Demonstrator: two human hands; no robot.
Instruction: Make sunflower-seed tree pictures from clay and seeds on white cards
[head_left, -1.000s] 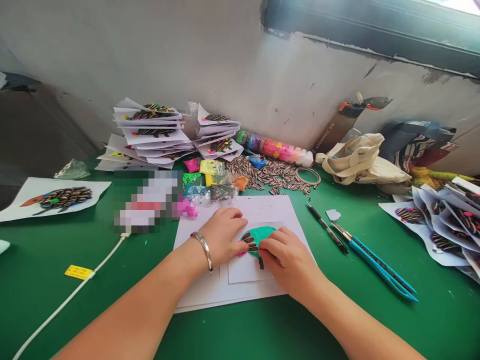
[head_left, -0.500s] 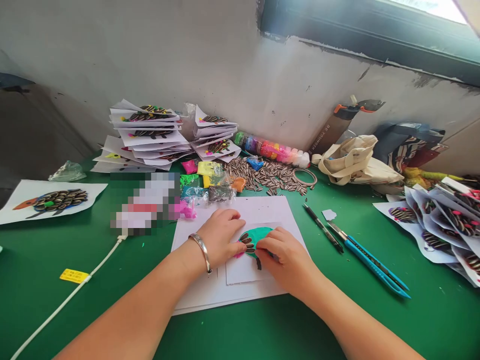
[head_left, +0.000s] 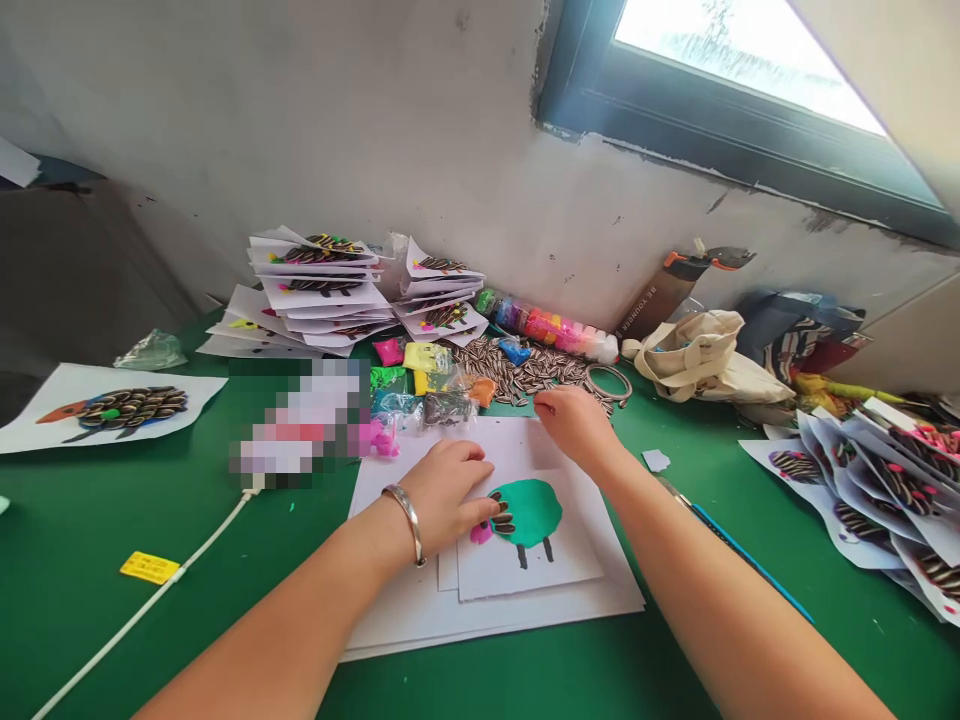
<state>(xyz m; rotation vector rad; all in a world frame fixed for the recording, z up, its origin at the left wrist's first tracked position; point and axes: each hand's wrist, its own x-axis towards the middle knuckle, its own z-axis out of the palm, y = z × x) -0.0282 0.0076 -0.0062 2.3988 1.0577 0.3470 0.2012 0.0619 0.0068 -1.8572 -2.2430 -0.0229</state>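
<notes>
One line of lettering to call. White capitals run up the side of the brown bottle [head_left: 654,296], which leans on the wall at the far edge of the green table [head_left: 75,520], right of middle. It reads "BE YOUNGER", though the last letters are small and soft. Towards the near left corner a yellow tag [head_left: 150,568] lies beside the white cable [head_left: 196,545]; any print on it is too small to make out. A pixelated patch [head_left: 300,420] left of middle hides whatever it covers. That's the lot for readable text.
</notes>
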